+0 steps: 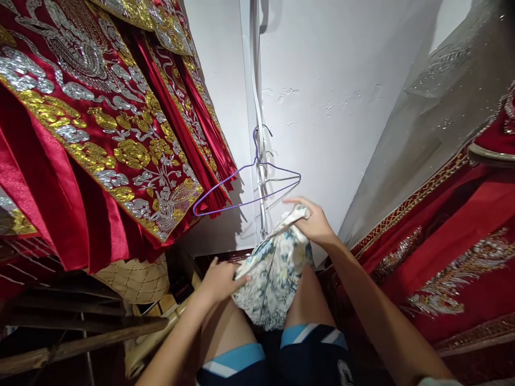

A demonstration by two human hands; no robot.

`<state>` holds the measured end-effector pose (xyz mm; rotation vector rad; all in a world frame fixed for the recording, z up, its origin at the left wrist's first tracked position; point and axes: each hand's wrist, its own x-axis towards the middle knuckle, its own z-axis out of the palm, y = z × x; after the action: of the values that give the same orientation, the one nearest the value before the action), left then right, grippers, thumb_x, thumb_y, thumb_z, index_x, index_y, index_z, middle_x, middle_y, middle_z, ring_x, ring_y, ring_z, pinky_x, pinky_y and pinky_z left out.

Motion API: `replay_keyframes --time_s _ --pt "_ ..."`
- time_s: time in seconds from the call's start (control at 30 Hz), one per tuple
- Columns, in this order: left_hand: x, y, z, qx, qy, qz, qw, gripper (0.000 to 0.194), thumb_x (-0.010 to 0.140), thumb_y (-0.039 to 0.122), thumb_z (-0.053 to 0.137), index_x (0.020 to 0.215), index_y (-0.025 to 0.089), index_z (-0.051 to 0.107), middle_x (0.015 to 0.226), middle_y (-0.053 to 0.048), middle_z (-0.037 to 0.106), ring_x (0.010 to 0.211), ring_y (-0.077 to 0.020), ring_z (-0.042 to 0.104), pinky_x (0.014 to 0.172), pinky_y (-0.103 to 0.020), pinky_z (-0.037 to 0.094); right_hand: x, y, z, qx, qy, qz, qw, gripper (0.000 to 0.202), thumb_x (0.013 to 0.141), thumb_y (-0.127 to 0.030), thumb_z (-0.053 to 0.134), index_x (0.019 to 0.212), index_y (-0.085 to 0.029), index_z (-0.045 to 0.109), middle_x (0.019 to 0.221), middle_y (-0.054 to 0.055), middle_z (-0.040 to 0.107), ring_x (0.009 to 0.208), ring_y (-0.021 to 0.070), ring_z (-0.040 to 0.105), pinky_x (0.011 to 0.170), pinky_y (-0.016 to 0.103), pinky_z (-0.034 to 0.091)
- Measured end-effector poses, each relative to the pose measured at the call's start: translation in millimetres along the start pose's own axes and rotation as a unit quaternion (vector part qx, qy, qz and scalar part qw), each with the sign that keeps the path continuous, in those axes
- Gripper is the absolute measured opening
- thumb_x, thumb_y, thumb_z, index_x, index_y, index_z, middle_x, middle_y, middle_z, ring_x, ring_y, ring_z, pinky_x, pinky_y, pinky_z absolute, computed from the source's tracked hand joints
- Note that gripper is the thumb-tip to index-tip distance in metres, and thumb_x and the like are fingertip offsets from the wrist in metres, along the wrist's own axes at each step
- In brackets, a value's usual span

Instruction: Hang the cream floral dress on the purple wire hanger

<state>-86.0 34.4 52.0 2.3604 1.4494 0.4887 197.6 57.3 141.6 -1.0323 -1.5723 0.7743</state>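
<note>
A white floral garment [269, 284] with blue and green print hangs between my two hands, over my thighs. My left hand [223, 280] grips its left edge, thumb lying over the cloth. At its upper right corner my right hand [311, 220] pinches the bunched fabric, index finger stretched out to the left. Just above the garment, a purple wire hanger [247, 167] with nothing on it hangs by its hook on a white cord [256, 96] in front of the wall. The fingertips behind the cloth are hidden.
Red costumes with gold and silver sequins [132, 145] hang at the left. More red beaded cloth [454, 268] hangs at the right, beside a clear plastic cover [426, 123]. Wooden poles [92, 338] and a tan quilted piece [134, 279] lie at lower left. A white wall [322, 64] stands ahead.
</note>
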Motion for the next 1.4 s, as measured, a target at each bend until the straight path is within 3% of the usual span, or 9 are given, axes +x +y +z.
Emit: replay_keyframes --time_s 0.1,0.23,0.47,0.67,0.83,0.9,1.03,1.27,1.4 --pt "6 -20 -35.3 0.088 0.062 -0.043 0.993 0.032 0.081 0.051 0.061 0.087 0.022 0.072 0.102 -0.015 0.074 0.105 -0.0366 0.065 0.110 -0.059 0.031 43 21 6 0.008 0.011 -0.018 1.000 0.067 0.072 -0.022 0.062 0.138 -0.021 0.053 0.086 0.003 0.066 0.077 0.0186 0.057 0.075 0.029 0.046" --pt "10 -26 -72.0 0.069 0.150 -0.020 0.986 0.025 0.081 0.041 0.057 0.088 0.020 0.070 0.129 -0.016 0.066 0.124 -0.0360 0.057 0.111 -0.051 0.038 75 46 22 -0.020 -0.003 -0.007 1.000 0.025 0.071 -0.024 0.056 0.093 -0.019 0.068 0.090 0.005 0.067 0.083 0.0193 0.057 0.077 0.029 0.044" --pt "20 -15 -94.9 -0.027 0.265 -0.024 0.963 0.032 0.091 0.038 0.042 0.096 0.015 0.065 0.154 -0.019 0.042 0.147 -0.0314 0.032 0.118 -0.048 0.030 44 42 10 -0.083 0.072 -0.007 0.994 0.015 0.068 -0.025 0.046 0.054 -0.020 0.041 0.054 -0.004 0.035 0.057 0.0111 0.033 0.054 0.026 0.022" --pt "54 15 -91.0 -0.262 0.328 0.009 0.907 0.038 0.095 0.040 0.046 0.113 0.015 0.066 0.137 -0.014 0.059 0.131 -0.0252 0.052 0.113 -0.040 0.036 25 20 -5 -0.075 0.065 0.004 0.995 0.014 0.066 -0.023 0.047 0.055 -0.020 0.040 0.054 -0.004 0.035 0.056 0.0109 0.033 0.054 0.025 0.024" --pt "86 43 -103.0 -0.204 0.363 0.070 0.906 0.029 0.089 0.022 0.049 0.114 0.017 0.062 0.098 -0.004 0.068 0.083 -0.0154 0.061 0.078 -0.026 0.047 12 15 7 -0.070 0.049 -0.049 0.995 0.004 0.065 -0.016 0.048 0.063 -0.019 0.049 0.059 -0.003 0.046 0.060 0.0131 0.045 0.055 0.024 0.031" --pt "94 45 -109.7 -0.176 0.342 0.066 0.921 0.031 0.088 0.020 0.046 0.114 0.017 0.063 0.090 -0.002 0.067 0.078 -0.0150 0.059 0.073 -0.025 0.044 9 16 2 -0.080 0.099 -0.064 0.990 0.030 0.066 -0.014 0.052 0.093 -0.019 0.063 0.068 -0.001 0.057 0.065 0.0159 0.053 0.057 0.025 0.037" --pt "95 41 -125.1 -0.167 0.286 0.077 0.940 0.027 0.087 0.024 0.047 0.099 0.016 0.070 0.091 -0.003 0.069 0.087 -0.0177 0.060 0.078 -0.026 0.043 20 23 -41 -0.098 0.227 -0.055 0.968 0.086 0.067 -0.014 0.058 0.150 -0.021 0.034 0.081 0.002 0.067 0.066 0.0192 0.058 0.057 0.028 0.043" --pt "98 43 -141.2 -0.230 0.249 0.070 0.938 0.016 0.076 0.025 0.050 0.072 0.016 0.062 0.065 0.001 0.054 0.062 -0.0125 0.046 0.058 -0.023 0.034 52 27 -101 -0.205 0.126 -0.014 0.971 0.029 0.065 -0.021 0.062 0.093 -0.014 0.069 0.065 0.000 0.061 0.062 0.0170 0.055 0.059 0.027 0.040" --pt "107 44 -138.4 -0.262 0.267 0.044 0.926 0.016 0.070 0.024 0.048 0.062 0.016 0.059 0.057 0.001 0.046 0.055 -0.0114 0.037 0.052 -0.023 0.028 53 17 -99 -0.231 0.189 -0.013 0.954 0.058 0.064 -0.020 0.066 0.122 -0.016 0.061 0.058 -0.006 0.053 0.051 0.0133 0.045 0.052 0.024 0.034"
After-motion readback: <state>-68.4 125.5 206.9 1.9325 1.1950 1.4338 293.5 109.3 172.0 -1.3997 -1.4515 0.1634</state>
